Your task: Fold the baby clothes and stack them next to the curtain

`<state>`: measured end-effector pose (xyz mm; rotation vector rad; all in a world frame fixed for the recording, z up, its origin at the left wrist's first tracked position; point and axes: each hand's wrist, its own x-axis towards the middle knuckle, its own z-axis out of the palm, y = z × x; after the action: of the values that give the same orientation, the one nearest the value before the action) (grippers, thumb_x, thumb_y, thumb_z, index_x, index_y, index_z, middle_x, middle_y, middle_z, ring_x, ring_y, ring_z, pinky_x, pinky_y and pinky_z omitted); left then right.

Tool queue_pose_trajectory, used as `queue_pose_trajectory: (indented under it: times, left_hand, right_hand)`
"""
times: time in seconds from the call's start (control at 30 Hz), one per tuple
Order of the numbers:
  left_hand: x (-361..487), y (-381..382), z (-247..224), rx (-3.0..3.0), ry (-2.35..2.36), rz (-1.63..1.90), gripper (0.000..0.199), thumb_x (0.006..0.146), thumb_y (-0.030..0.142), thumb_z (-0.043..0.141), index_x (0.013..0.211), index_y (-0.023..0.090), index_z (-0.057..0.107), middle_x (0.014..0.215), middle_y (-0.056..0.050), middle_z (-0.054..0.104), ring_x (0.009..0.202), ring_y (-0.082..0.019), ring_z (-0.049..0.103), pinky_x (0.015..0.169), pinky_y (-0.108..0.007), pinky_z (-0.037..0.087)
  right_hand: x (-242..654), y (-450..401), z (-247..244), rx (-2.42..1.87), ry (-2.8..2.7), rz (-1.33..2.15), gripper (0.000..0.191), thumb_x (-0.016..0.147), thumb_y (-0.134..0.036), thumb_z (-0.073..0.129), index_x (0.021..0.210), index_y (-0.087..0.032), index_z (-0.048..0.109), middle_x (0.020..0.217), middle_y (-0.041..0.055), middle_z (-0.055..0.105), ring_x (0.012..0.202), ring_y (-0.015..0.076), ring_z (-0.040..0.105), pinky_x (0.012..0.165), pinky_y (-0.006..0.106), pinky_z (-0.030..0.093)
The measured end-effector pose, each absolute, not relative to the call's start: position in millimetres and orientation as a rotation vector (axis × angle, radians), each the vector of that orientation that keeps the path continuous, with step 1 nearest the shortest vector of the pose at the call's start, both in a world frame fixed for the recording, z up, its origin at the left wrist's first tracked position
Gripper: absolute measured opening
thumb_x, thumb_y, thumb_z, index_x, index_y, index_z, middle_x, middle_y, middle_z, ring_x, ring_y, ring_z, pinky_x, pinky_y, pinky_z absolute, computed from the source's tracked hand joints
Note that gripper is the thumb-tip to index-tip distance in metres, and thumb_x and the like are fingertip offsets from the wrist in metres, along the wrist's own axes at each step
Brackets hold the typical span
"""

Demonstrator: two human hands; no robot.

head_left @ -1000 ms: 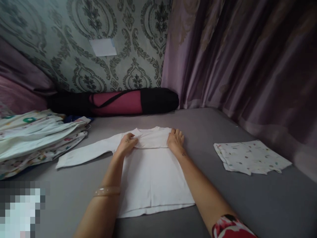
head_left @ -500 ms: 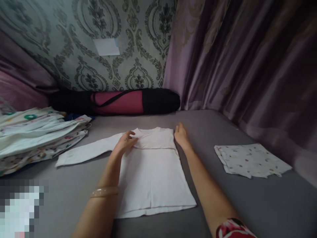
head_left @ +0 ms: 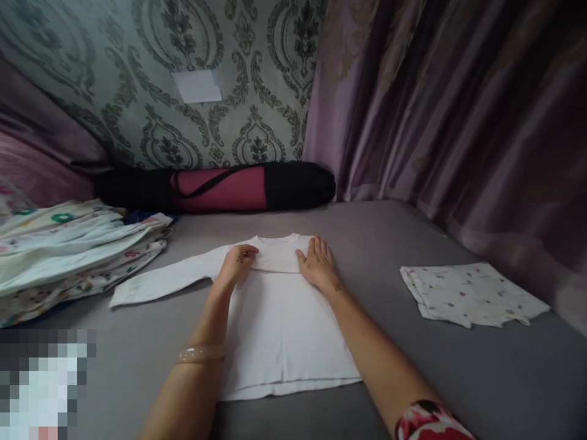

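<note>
Beneath the right grip (head_left: pixel 316 261), spread, and left grip (head_left: pixel 238 263), pinch unclear, lies a shirt (head_left: pixel 285 330).

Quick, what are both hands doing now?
Left hand: curled at the shirt; can't tell if it's gripping.
Right hand: open, flat on the shirt.

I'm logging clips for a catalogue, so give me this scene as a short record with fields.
Shirt: white, laid flat, one sleeve spread left, upper right side folded across the chest
Left hand: curled at the shirt's left shoulder, grip unclear
Right hand: palm down on the folded part
Left side: clothes pile
Right side: folded printed garment
Back: black-and-pink bag along the wall
Surface: grey sheet
</note>
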<state>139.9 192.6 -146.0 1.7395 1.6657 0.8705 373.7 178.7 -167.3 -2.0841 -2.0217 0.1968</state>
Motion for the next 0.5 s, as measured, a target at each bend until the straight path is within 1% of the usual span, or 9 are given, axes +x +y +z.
queue_pose_trajectory:
  times: [0.13, 0.23, 0.3, 0.5]
  left_hand:
    - [139.6, 193.5, -147.5, 1.806, 1.706, 0.868, 0.034, 0.076, 0.023, 0.050, 0.099, 0.013, 0.073, 0.084, -0.007, 0.071, 0.074, -0.019, 0.063, 0.072, -0.027, 0.046]
    - [140.0, 192.8, -149.3, 1.942, 1.779, 0.826, 0.035, 0.079, 0.018, 0.046, 0.102, 0.012, 0.072, 0.095, -0.010, 0.071, 0.087, -0.020, 0.064, 0.083, -0.029, 0.046]
    - [141.4, 191.8, -150.5, 2.010, 1.816, 0.772, 0.036, 0.081, 0.015, 0.044, 0.103, 0.011, 0.072, 0.100, -0.012, 0.070, 0.095, -0.021, 0.063, 0.088, -0.029, 0.046]
    - [143.1, 187.5, -151.1, 2.123, 1.918, 0.589, 0.039, 0.085, 0.010, 0.040, 0.109, 0.011, 0.070, 0.108, -0.016, 0.064, 0.101, -0.022, 0.061, 0.090, -0.029, 0.045]
  right_hand:
    - [371.3, 179.6, -168.2, -2.123, -1.996, 0.153, 0.074, 0.098, -0.048, 0.027, 0.148, 0.006, 0.022, 0.155, 0.0232, 0.017, 0.144, 0.0311, 0.015, 0.115, 0.040, 0.010]
    - [370.4, 179.9, -168.9, -2.140, -1.983, 0.126, 0.074, 0.097, -0.048, 0.027, 0.147, 0.006, 0.023, 0.155, 0.0238, 0.019, 0.143, 0.0317, 0.017, 0.115, 0.040, 0.011]
    - [369.9, 179.7, -169.2, -2.148, -1.992, 0.118, 0.073, 0.097, -0.047, 0.027, 0.147, 0.006, 0.024, 0.154, 0.0239, 0.021, 0.142, 0.0321, 0.018, 0.115, 0.040, 0.012]
    - [369.5, 181.8, -162.7, -2.212, -2.024, 0.173, 0.073, 0.098, -0.047, 0.027, 0.148, 0.006, 0.020, 0.155, 0.0229, 0.017, 0.143, 0.0315, 0.016, 0.115, 0.040, 0.012]
